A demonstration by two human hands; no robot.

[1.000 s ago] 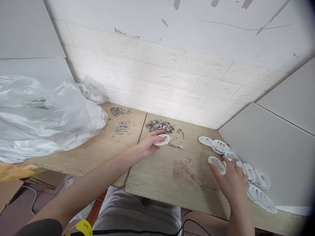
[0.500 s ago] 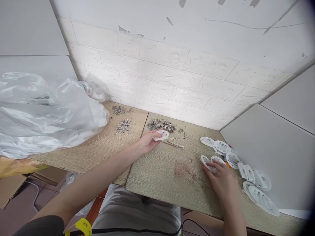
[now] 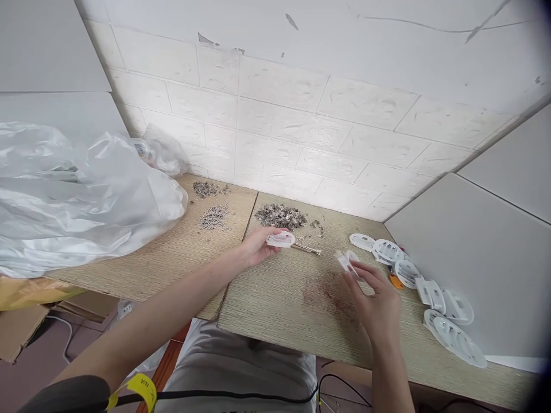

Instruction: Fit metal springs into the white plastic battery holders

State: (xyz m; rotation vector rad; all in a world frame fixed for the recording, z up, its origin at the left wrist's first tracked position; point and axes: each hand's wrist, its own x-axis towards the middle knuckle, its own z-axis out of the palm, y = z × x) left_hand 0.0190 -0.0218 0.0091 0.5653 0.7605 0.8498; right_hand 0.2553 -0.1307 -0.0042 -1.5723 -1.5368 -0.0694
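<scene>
My left hand (image 3: 258,245) reaches across the wooden table (image 3: 275,298) and pinches a white oval plastic part (image 3: 282,238) just in front of a heap of small metal pieces (image 3: 279,216). My right hand (image 3: 374,301) is lifted over the table's right half, its fingertips closed on another white plastic part (image 3: 346,262) held on edge. A row of similar white plastic parts (image 3: 430,292) lies along the right wall panel.
A large clear plastic bag (image 3: 73,195) covers the table's left end. Two smaller heaps of metal pieces (image 3: 214,217) lie beside it. A thin metal strip (image 3: 306,248) rests by the left hand's part. An orange item (image 3: 395,281) shows among the white parts.
My right hand picked a white part out of the row at the right and carried it up and leftward. My left hand stayed holding its part.
</scene>
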